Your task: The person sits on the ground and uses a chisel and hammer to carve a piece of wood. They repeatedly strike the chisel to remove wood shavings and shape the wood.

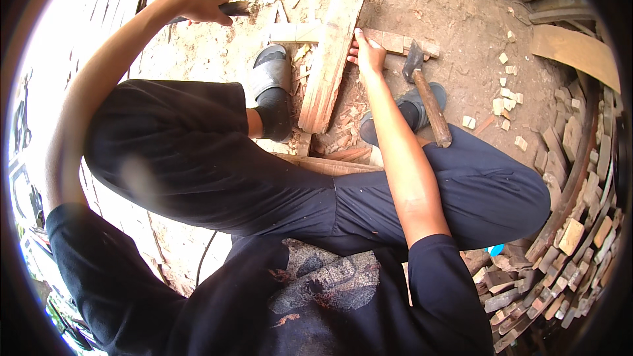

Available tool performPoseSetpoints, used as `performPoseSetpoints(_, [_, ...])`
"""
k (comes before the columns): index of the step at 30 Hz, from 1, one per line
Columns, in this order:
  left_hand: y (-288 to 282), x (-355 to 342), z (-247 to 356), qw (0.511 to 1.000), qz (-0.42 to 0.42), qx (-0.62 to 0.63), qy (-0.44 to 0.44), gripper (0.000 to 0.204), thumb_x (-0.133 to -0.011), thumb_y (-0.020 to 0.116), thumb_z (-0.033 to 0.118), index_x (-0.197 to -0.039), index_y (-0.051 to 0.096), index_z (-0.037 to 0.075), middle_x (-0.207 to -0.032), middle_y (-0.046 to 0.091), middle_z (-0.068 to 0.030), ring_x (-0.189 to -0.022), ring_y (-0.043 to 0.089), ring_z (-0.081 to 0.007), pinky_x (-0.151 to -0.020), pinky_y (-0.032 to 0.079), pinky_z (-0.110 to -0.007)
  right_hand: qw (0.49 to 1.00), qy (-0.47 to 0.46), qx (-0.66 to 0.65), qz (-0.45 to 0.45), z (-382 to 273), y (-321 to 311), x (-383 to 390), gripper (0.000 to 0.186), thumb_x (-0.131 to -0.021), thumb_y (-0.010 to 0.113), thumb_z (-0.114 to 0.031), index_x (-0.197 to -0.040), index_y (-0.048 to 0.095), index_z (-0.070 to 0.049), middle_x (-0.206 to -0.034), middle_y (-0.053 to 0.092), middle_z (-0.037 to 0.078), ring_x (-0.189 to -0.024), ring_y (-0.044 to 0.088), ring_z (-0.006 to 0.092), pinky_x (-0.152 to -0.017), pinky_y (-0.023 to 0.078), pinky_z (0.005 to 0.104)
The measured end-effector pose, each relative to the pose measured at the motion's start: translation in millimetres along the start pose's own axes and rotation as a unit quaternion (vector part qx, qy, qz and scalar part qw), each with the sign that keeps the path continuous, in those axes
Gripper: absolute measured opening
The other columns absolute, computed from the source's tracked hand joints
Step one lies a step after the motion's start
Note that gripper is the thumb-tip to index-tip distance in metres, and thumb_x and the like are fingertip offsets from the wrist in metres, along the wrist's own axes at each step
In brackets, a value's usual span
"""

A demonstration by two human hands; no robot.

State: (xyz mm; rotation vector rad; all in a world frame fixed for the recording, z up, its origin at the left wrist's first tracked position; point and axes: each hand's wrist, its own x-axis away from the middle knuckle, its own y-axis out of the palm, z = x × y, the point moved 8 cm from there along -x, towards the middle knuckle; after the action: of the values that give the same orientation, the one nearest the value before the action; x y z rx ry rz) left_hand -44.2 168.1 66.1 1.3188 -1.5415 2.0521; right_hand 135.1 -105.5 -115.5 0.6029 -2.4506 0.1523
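Note:
A long, rough wooden plank point(336, 46) lies tilted between my feet, across a thinner wooden strip point(297, 32). My right hand point(370, 56) is at the plank's right edge, its thumb and fingertips against the wood. To the far left, my left hand point(201, 5) is closed around a dark, narrow tool point(235, 8). One end of that tool sticks out past the fingers; its exact kind is not clear. A hammer point(432, 105) with a wooden handle and dark metal head is beside my right forearm, its head by the strip's right end.
Grey slippers point(271, 74) are on my feet. Wood chips point(346, 138) litter the dirt ground around the plank. Small cut blocks point(508, 102) are scattered to the right. Stacked wood pieces point(570, 237) fill the right edge, below a curved board point(573, 53).

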Motion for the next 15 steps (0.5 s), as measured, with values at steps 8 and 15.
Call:
performPoseSetpoints(8, [-0.1, 0.8, 4.1, 1.0, -0.019, -0.002, -0.009, 0.04, -0.086, 0.059, 0.038, -0.089, 0.058, -0.001, -0.063, 0.054, -0.0091, -0.052, 0.055, -0.0198, -0.051, 0.047, -0.035, 0.999, 0.016, -0.002, -0.033, 1.0, -1.4, -1.4, 0.032, -0.084, 0.069, -0.024, -0.098, 0.066, 0.005, -0.081, 0.063, 0.008, -0.063, 0.059, 0.012, -0.049, 0.051, 0.024])
performPoseSetpoints(15, [1.7, 1.1, 1.2, 1.0, -0.006, 0.009, 0.005, 0.039, -0.086, 0.059, 0.037, -0.092, 0.058, -0.002, -0.064, 0.055, -0.0092, -0.053, 0.055, -0.0193, -0.05, 0.047, -0.035, 0.999, 0.039, 0.019, -0.012, -7.0, -2.0, 4.3, 0.032, -0.081, 0.069, -0.02, -0.099, 0.066, 0.006, -0.083, 0.065, 0.011, -0.066, 0.061, 0.0139, -0.049, 0.052, 0.0255])
